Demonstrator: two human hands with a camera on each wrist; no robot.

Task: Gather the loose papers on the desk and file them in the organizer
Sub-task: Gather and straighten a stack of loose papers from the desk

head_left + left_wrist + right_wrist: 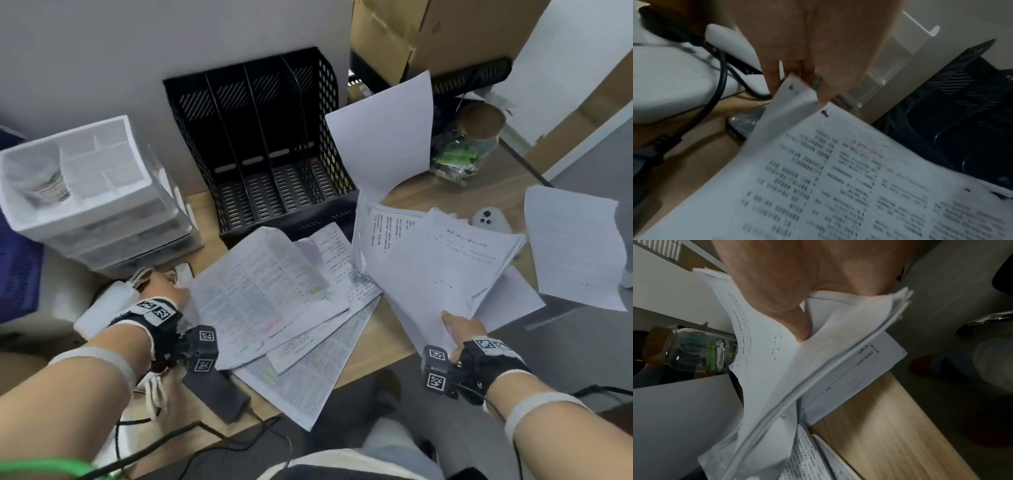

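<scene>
White printed sheets lie fanned over the wooden desk, and the gathering is, I judge, about half done. The right hand, at five o'clock in the head view, pinches a raised bundle of papers; the right wrist view shows the thumb pressed on top and the sheets splayed at their edges. The left hand, at nine o'clock, pinches the corner of the printed stack, with fingers curled under the lifted corner.

To do this step well, I would bring both bundles together, tap their lower edges on the desk so they are square, and only then lift them. A loose, fanned bundle may catch on a divider. One curled blank sheet stands at one o'clock and another sheet lies at three o'clock; both are still to collect.

The black mesh organizer stands at twelve o'clock against the wall, and I see no papers in its slots. A white drawer unit at ten o'clock holds a small cup-like container in its top tray. A glass jar at two o'clock, with a cork lid, holds green packets.
</scene>
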